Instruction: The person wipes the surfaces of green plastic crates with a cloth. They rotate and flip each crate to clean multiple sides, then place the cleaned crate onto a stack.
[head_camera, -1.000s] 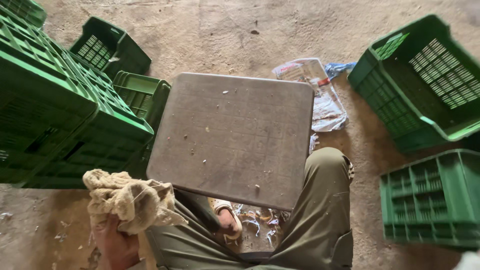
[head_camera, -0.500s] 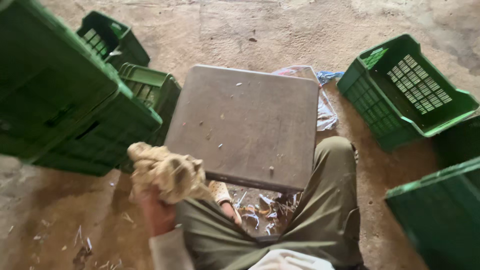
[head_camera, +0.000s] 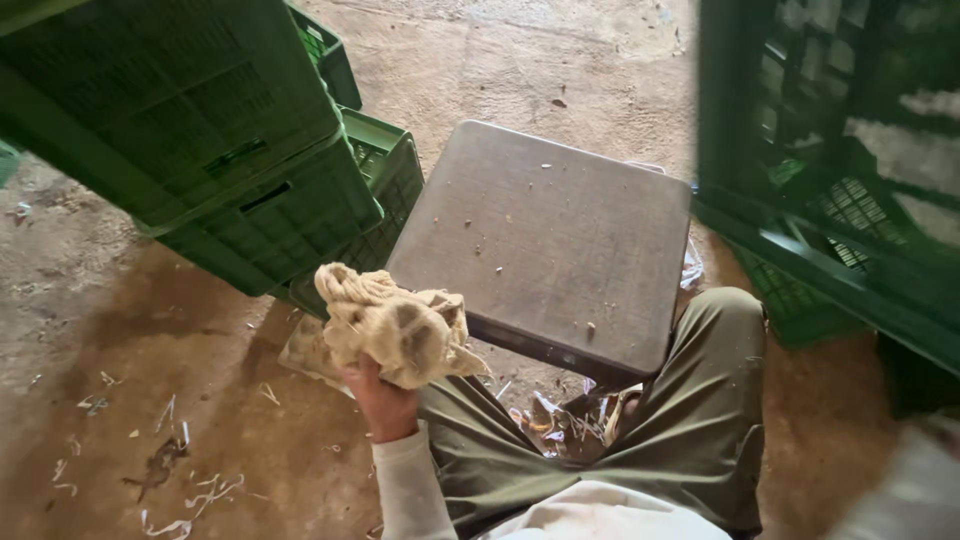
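The left hand (head_camera: 385, 400) is closed tight around a bunched-up tan cloth (head_camera: 395, 325). The cloth sits on top of the hand. Just past the hand to the right is a flat grey board (head_camera: 560, 230). Up and to the left of the hand are stacked green crates (head_camera: 200, 130). The right hand is not seen.

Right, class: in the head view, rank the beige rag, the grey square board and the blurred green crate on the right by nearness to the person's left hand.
1. beige rag: gripped in the left hand.
2. grey square board: just right of it.
3. blurred green crate: far right edge.
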